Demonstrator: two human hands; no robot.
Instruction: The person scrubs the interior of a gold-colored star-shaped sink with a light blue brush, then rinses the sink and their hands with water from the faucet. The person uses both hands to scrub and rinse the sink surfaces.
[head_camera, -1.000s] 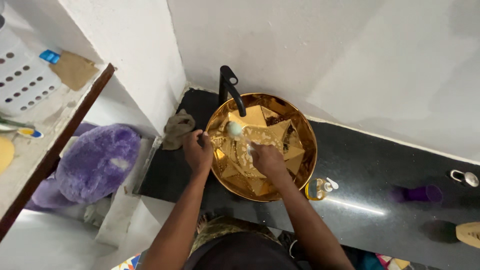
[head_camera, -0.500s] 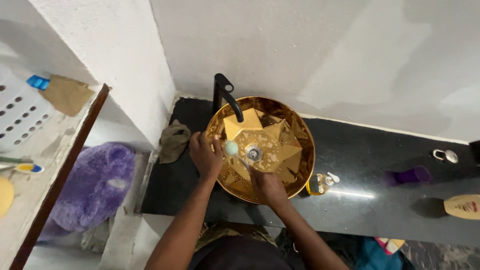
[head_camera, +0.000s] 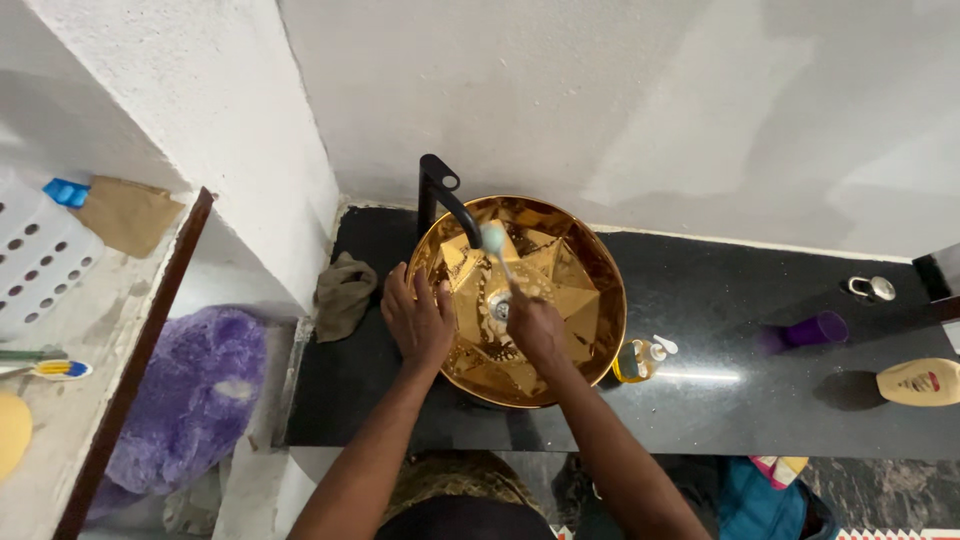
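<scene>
Here I see the right hand (head_camera: 533, 330) closed in a fist around the handle of a small brush (head_camera: 497, 246), inside the gold basin (head_camera: 590, 270). The brush's pale bristle head points toward the far side of the basin, just beside the spout of the black tap (head_camera: 441, 195) that rises at the basin's back left rim. The left hand (head_camera: 416, 318) lies flat and open on the basin's left rim, fingers spread, holding nothing. The drain sits at the basin's bottom, just left of the right hand.

The basin stands on a black counter (head_camera: 700, 400). Left of the basin a crumpled olive cloth (head_camera: 342, 292) lies on the counter's edge. Just right of the basin stands a small pump bottle (head_camera: 640, 358). Farther right of the basin I see a purple cup (head_camera: 812, 329) on its side, a tan bottle (head_camera: 918, 381) and a padlock (head_camera: 872, 288).
</scene>
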